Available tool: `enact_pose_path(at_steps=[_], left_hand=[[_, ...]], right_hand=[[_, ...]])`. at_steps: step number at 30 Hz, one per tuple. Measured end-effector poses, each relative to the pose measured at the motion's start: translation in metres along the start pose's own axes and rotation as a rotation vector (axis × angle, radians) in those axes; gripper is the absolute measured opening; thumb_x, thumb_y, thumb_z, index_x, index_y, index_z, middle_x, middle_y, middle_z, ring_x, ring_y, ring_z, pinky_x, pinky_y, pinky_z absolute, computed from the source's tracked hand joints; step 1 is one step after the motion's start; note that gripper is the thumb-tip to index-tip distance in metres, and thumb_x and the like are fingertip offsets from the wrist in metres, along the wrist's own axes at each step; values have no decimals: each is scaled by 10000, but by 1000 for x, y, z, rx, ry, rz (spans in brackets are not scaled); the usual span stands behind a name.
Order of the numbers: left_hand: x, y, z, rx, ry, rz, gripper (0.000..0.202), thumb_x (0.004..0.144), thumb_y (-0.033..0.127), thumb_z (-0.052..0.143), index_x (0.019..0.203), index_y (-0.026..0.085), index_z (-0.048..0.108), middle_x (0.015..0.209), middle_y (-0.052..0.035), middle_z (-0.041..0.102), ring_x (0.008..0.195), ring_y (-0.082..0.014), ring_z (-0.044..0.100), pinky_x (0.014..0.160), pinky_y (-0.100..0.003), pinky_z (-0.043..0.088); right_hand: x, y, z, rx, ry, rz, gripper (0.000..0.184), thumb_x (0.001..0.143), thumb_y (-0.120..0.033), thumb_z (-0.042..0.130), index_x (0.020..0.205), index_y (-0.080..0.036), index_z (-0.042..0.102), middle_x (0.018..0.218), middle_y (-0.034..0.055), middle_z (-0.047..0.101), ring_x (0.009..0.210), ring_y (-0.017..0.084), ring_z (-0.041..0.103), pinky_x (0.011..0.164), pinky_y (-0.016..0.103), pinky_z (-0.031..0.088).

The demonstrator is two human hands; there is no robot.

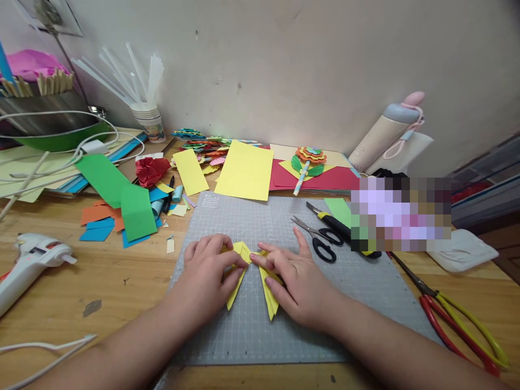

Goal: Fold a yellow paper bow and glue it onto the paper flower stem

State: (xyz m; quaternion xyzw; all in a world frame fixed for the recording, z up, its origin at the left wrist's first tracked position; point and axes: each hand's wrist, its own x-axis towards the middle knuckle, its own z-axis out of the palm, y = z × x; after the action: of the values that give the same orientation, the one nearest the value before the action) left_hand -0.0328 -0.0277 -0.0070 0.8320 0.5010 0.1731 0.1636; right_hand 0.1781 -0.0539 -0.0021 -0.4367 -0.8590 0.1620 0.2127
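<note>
A folded yellow paper piece [242, 249] lies on the grey cutting mat [219, 341], its two pleated legs spreading down toward me. My left hand [207, 271] pinches the left leg near the middle fold, fingers closed around it. On the other leg, my right hand [300, 281] has its thumb and fingertips pressed to the paper, while one finger sticks up. Part of the paper is hidden under both hands. Right of the hands lie black-handled scissors [324, 241] and a black and yellow utility knife [339, 226].
Yellow sheets [246, 170] and a paper flower [309, 160] lie behind the mat. Green paper [136, 211] and scraps are to the left, near a white glue gun [38, 260]. Red-and-yellow-handled pliers [450, 319] rest at right; a bottle [384, 132] leans against the wall.
</note>
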Motion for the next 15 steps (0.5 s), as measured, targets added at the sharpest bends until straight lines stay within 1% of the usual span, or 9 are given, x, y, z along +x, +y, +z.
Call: enact_pose_path(at_steps=[2,7,10,12,13,14,15], left_hand=[[0,0,0,-2,-2,5,146,844,259,578,849,347,694,1031,-1,554,1013,-226,488,887,-454,304],[0,1,0,5,-16,-1,147,845,262,571,848,337,698,1030,-7,555,1015,-227,495,888,-455,309],[1,1,0,11,-18,-8,150,844,266,571,853,341,701,1039,-8,559,1022,-235,489,887,-460,309],[1,1,0,14,-18,-10,154,844,265,573,850,347,703,1042,-5,560,1017,-237,487,885,-461,310],[0,1,0,14,-16,-9,153,844,266,575,848,349,703,1043,-4,559,1013,-237,486,884,-460,311],[0,0,0,11,-15,-7,153,845,269,574,847,351,703,1045,-3,557,1011,-237,485,885,-460,312],[0,0,0,7,-16,-7,151,847,275,573,846,351,703,1048,-3,554,1011,-237,484,887,-461,313]], right_hand=[[-1,-3,2,-25,7,-13,303,904,-159,435,1200,-176,500,1190,54,666,1210,168,536,1136,489,-124],[-3,-9,9,-85,26,-31,347,904,-156,438,1244,-130,504,1217,85,649,1220,192,526,1162,481,-44],[-3,-7,10,-54,18,-30,362,904,-157,439,1263,-144,488,1226,78,642,1225,201,521,1155,509,-61],[-4,-5,6,6,13,-23,369,904,-148,436,1270,-185,473,1200,55,652,1232,206,514,1138,556,-83],[-5,-4,3,42,42,-28,376,903,-141,435,1271,-210,463,1186,43,655,1229,209,516,1130,582,-77],[-6,-3,-1,73,118,-39,380,902,-136,437,1268,-235,454,1171,34,658,1215,213,526,1123,608,-48],[-8,-3,-6,95,234,-45,376,905,-138,439,1261,-256,451,1163,31,657,1194,220,539,1117,631,10]])
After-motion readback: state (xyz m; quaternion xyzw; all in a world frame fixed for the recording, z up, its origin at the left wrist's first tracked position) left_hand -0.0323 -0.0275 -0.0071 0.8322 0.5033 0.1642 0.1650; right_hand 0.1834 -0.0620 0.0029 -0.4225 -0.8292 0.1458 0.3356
